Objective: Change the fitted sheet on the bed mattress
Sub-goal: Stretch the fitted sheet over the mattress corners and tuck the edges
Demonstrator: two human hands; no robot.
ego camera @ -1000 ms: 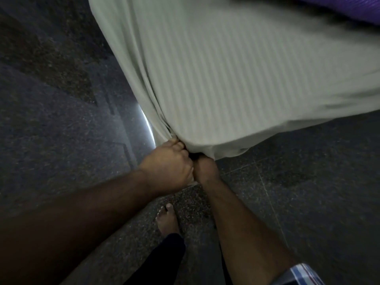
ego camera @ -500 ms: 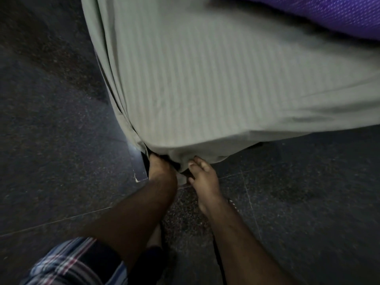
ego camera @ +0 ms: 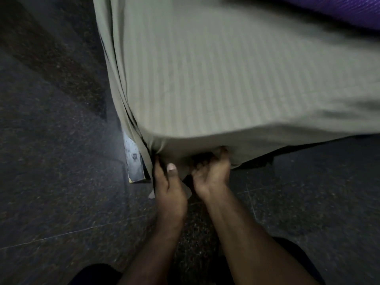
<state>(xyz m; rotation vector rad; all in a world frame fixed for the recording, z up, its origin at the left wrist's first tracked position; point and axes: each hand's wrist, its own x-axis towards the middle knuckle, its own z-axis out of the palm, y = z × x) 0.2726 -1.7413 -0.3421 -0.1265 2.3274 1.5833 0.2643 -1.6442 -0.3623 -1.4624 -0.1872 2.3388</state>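
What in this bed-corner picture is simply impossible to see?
- Head view: the mattress under the grey-green striped fitted sheet, fully covered.
- Fingertips of the left hand and right hand, tucked behind the sheet's hem.
- The purple textured fabric, cut off by the top edge.
- The bed frame underneath, lost in shadow.

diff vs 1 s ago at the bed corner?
A second ago both hands gripped the sheet hem together. Now the left hand pinches it at the corner, and the right hand has turned palm up, fingers curled under the hem. A bed leg now shows. The sheet still covers the corner.
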